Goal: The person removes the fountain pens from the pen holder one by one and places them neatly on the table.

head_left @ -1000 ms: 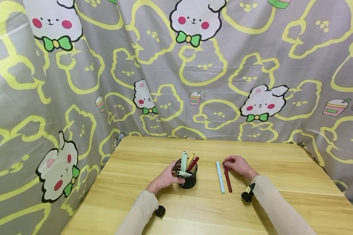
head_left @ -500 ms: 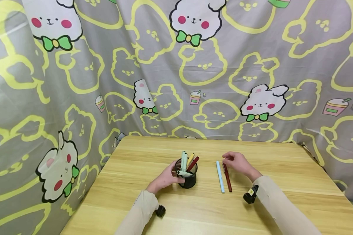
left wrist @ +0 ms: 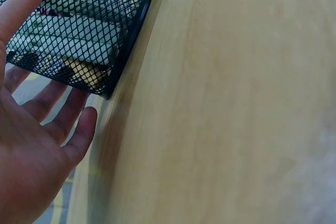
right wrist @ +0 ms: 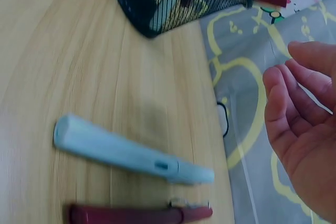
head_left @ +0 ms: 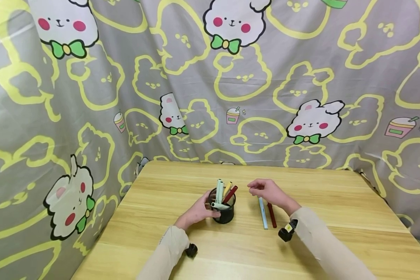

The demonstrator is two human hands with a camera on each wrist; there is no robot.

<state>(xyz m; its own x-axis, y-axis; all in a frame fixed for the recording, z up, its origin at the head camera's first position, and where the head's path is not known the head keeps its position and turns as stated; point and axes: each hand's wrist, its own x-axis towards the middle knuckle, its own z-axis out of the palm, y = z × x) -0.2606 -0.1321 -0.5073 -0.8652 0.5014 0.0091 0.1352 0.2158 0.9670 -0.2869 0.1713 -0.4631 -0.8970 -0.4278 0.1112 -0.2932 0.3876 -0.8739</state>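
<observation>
So the left hand (head_left: 195, 212) has its fingers wrapped round the side of a black mesh cup (head_left: 224, 216) standing upright on the worktop (head_left: 231, 252). The left wrist view shows the thumb on one side and fingers on the other, plus the pens inside through the mesh. From the head view you get the tops: pale green pens (head_left: 219, 191), a yellow pen (head_left: 228, 188) and a second red pen (head_left: 230, 195) tipped to the right, with one more green pen (head_left: 218, 205) slanting over the near rim. The right hand (head_left: 271, 192) hangs above a blue pen (head_left: 263, 216) and a red pen (head_left: 272, 217), fingers loosely bent, thumb apart, nothing in them. Those two lie just right of the cup, nearly parallel, long axes running away from the person and leaning a bit left. The hand hides their far ends from the head camera, but the right wrist view gets them, including a metal clip (right wrist: 181, 203) at the red one's far end. Can't make out any brand on the pens, and the lettering on the left sleeve (head_left: 162, 243) is too tiny to read.
</observation>
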